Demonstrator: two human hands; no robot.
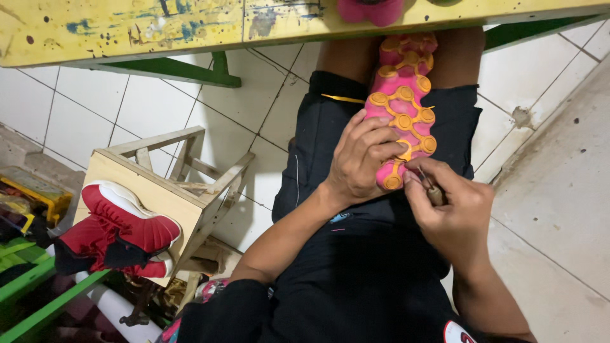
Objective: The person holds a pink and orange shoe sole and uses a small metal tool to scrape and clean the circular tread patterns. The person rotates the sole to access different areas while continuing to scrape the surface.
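Note:
A pink shoe with an orange-studded sole (403,95) lies sole up on my lap, over black shorts. My left hand (359,159) grips its near end, fingers wrapped across the sole. My right hand (448,206) is closed around a small brown-handled tool (433,190), whose thin tip touches the sole's edge beside my left fingers. The far end of the shoe disappears under the yellow table edge (190,25).
A small wooden stool (184,184) lies tipped on the white tile floor to my left, with red and white high-top shoes (124,232) against it. Green frame bars (38,305) and clutter fill the lower left. Another pink item (372,9) rests on the table.

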